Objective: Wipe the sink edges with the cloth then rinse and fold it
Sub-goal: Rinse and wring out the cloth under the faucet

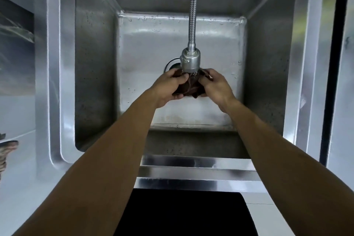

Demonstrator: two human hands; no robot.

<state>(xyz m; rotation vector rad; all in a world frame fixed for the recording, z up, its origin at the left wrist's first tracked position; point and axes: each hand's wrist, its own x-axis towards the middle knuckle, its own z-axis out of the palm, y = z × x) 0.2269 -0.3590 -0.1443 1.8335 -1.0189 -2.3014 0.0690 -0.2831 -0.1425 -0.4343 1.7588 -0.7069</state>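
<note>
At the far left edge, a mottled brownish object [7, 147] shows only in part on the desk [19, 178]; what it is cannot be told. Next comes the sink [57, 86], a deep stainless steel basin with a broad flat rim. Water droplets sit on its inner walls and floor. A drain opening [171, 64] lies on the basin floor, mostly hidden behind the spray head.

The left hand [168, 87] is over the middle of the basin, fingers and thumb curled tight on the left side of the cloth [191, 86]. The cloth is dark brown, bunched into a wad, and held between both hands directly under the spray head [190, 61]. That head hangs from a ribbed metal hose [193, 5] that comes down from the top of the view. Water appears to be falling from the head onto the top of the cloth.

The right hand [215, 87] grips the right side of the cloth, fingers curled round it. Both forearms reach in over the near rim of the sink. To the far right, a dark vertical gap [331, 63] separates the sink rim from another steel surface.
</note>
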